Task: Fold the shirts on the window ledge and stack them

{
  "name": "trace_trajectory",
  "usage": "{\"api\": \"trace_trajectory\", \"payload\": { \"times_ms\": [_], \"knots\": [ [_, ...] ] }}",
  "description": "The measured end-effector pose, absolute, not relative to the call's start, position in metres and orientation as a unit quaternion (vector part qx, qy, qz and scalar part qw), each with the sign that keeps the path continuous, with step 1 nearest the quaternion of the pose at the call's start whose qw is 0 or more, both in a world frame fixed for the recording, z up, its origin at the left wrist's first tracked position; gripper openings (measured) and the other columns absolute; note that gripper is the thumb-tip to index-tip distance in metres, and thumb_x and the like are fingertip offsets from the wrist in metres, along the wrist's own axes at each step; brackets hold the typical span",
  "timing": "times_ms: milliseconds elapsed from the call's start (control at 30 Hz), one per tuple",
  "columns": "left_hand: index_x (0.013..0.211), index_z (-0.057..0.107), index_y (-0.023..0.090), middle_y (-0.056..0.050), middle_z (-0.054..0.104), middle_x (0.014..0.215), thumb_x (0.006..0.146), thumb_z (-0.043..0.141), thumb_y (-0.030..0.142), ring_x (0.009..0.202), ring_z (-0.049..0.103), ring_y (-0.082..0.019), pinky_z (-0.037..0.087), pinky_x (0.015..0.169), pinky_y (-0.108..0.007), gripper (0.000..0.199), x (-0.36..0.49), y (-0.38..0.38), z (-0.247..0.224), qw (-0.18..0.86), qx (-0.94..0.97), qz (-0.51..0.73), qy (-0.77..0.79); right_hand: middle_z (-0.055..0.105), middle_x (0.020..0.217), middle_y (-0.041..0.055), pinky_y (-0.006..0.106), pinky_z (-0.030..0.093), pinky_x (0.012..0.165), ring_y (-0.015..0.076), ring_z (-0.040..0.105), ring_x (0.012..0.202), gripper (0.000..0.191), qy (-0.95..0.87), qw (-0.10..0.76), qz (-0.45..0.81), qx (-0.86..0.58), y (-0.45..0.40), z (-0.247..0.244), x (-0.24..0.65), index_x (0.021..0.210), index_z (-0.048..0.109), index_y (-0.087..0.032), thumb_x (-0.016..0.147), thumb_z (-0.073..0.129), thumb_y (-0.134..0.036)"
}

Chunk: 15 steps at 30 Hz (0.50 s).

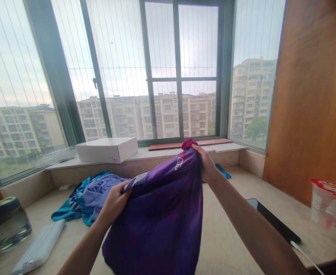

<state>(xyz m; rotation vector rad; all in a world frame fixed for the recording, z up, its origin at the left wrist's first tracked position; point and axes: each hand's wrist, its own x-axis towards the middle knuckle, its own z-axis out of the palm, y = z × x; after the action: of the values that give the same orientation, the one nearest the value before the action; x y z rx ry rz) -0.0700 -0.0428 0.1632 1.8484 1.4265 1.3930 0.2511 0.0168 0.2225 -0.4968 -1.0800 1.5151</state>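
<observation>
A dark purple garment (159,214) hangs stretched between my two hands over the counter; its exact cut is hard to make out. Near its top right are white lettering and a bunched red-pink edge. My left hand (116,202) pinches a pale lavender strip at the upper left of the cloth. Higher and farther right, my right hand (204,162) is closed on the edge beside the red-pink part. Behind my left hand lies a crumpled heap of lavender and teal clothes (99,193). A bit of blue cloth (223,171) shows beyond my right wrist.
A white box (107,149) sits on the window ledge. At left on the counter (227,236) are a dark-lidded bottle (9,223) and a pale power bank (40,246). To the right lie a tablet with a white cable (273,220) and a plastic cup with a straw (329,208).
</observation>
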Motion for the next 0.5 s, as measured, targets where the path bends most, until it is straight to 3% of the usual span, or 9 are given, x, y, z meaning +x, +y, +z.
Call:
{"api": "trace_trajectory", "payload": {
  "times_ms": [67,167,333,500],
  "knots": [
    [0.083,0.073,0.018,-0.002,0.069,0.073,0.084,0.062,0.043,0.078,0.065,-0.025,0.052,0.074,-0.030,0.027,-0.070,-0.022,0.174,0.071,0.673,0.488,0.551,0.074,0.078,0.0061,0.032,0.059,0.075,0.0199,0.070,0.072,0.033,-0.486,0.557,0.599,-0.308,0.035,0.205,0.271,0.085,0.068,-0.017,0.096,0.049,-0.041],
    [0.100,0.074,0.019,-0.007,0.072,0.092,0.086,0.053,0.029,0.096,0.065,-0.026,0.050,0.092,-0.035,0.027,-0.057,0.014,0.163,-0.036,0.687,0.452,0.568,0.074,0.088,0.0082,0.035,0.058,0.076,0.0202,0.069,0.077,0.029,-0.511,0.539,0.518,-0.423,0.050,0.179,0.287,0.093,0.068,-0.013,0.099,0.053,-0.037],
    [0.135,0.059,0.015,-0.012,0.064,0.127,0.085,0.049,0.018,0.124,0.058,-0.024,0.038,0.114,-0.040,0.052,-0.041,0.035,0.101,0.006,0.773,0.324,0.545,0.062,0.126,0.0074,0.043,0.057,0.088,0.0242,0.064,0.106,0.035,-0.562,0.505,0.460,-0.467,0.030,0.147,0.297,0.125,0.061,-0.019,0.096,0.064,-0.038],
    [0.119,0.070,0.016,-0.016,0.063,0.133,0.085,0.058,0.025,0.121,0.061,-0.029,0.046,0.107,-0.042,0.038,-0.051,0.004,0.053,0.044,0.827,0.210,0.520,0.062,0.129,0.0079,0.044,0.055,0.093,0.0253,0.063,0.110,0.032,-0.637,0.440,0.422,-0.472,-0.015,0.109,0.303,0.122,0.064,-0.020,0.096,0.065,-0.037]
  ]
}}
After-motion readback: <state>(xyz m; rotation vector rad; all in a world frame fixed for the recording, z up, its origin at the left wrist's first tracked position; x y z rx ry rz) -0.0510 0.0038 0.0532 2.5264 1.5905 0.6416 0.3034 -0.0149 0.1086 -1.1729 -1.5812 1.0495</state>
